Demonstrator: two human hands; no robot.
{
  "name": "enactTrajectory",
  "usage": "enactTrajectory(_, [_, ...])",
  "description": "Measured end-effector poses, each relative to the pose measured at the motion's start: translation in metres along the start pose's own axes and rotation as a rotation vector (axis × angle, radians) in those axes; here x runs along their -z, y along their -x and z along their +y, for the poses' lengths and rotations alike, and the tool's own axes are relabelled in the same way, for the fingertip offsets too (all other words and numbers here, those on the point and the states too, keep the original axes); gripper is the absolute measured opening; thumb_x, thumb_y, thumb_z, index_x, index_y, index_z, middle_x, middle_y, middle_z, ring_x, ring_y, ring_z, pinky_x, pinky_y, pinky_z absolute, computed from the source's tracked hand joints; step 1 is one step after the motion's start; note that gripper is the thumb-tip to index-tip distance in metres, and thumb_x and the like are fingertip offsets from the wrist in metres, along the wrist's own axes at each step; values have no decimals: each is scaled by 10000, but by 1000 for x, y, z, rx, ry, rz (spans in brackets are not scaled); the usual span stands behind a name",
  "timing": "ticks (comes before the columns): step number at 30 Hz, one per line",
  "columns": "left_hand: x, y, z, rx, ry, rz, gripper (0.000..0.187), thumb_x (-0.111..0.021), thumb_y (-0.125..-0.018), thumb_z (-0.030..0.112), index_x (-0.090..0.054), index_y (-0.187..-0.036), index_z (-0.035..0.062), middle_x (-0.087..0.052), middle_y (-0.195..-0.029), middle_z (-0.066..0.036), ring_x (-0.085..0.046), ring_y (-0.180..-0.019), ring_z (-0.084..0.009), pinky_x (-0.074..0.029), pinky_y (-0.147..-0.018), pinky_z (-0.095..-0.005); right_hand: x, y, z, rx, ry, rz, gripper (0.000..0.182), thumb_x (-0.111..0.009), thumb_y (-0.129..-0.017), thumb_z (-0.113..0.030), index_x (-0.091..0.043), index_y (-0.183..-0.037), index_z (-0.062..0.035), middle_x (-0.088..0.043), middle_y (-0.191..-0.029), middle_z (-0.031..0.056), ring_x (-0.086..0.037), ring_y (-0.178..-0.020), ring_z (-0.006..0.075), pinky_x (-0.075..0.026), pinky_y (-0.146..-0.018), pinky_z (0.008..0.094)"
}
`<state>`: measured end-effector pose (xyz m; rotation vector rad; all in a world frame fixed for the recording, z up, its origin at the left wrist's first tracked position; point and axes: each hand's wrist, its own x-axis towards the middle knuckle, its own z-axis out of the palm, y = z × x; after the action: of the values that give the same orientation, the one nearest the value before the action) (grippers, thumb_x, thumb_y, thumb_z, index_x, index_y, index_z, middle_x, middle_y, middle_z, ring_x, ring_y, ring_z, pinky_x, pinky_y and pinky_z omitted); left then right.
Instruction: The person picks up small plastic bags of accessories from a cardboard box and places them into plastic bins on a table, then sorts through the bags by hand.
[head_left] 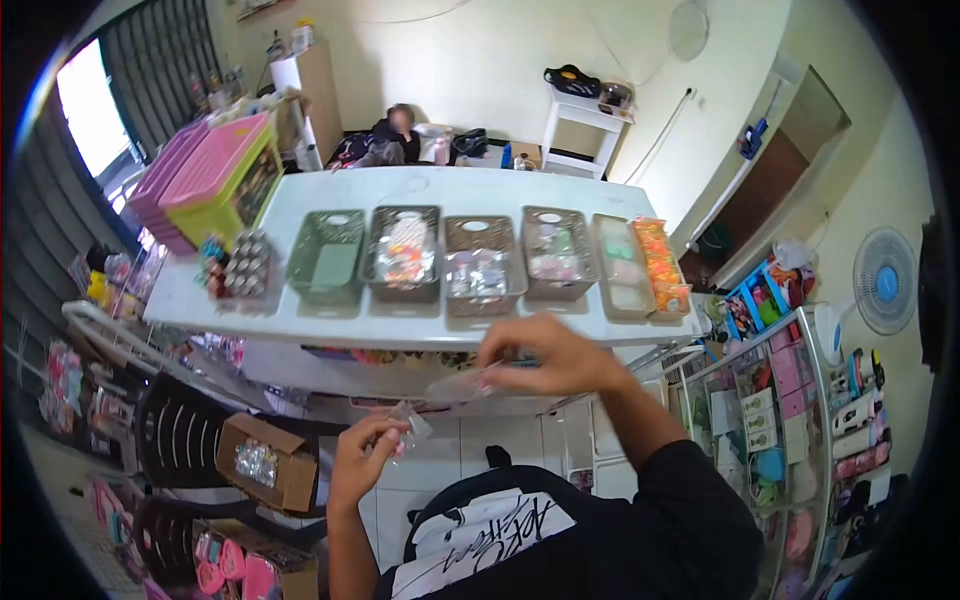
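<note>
Two hands work in front of the white table [420,187], and we take clock directions from the space between them. Our left hand [360,462], at 8 o'clock, is closed in a pinch on a small clear plastic bag [415,428] with something pink at its lower edge. Our right hand [548,362], at 2 o'clock, grips a thin clear plastic piece [455,388] at the fingertips; blur hides its exact form. The two plastics are near each other but apart.

The green perforated basket [304,243] stands at 11 o'clock, a grey basket [480,232] of clear packets at 12, and the open cardboard box [297,484] at about 8:30.

As we judge it, such thin film handles best with a light pinch at the very edge, the bag's mouth uppermost and both wrists steady, so nothing creases or slips out.
</note>
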<state>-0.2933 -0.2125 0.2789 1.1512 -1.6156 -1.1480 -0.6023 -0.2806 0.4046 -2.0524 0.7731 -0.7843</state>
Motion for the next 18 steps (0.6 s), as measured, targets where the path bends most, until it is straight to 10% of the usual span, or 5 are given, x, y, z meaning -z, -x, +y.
enactTrajectory(6, [-45,-29,16,107,156,-89,217,-599,-892,-32,-719,-1072,-10,-669,-1036,-107,-637,-922,-148,-527,-780,-260,166,22,29,-29,110,470,201,-680,-870,-41,-594,-1050,-15,-661,-897,48,-631,-825,104,-509,-755,265])
enactTrajectory(18, [-90,-52,32,114,155,24,331,-604,-829,-65,-648,-1154,-13,-676,-1080,-101,-623,-898,-125,-496,-822,-259,255,-19,78,-28,415,262,135,-616,-899,-82,-610,-1010,-6,-644,-796,51,-576,-713,106,-470,-673,267])
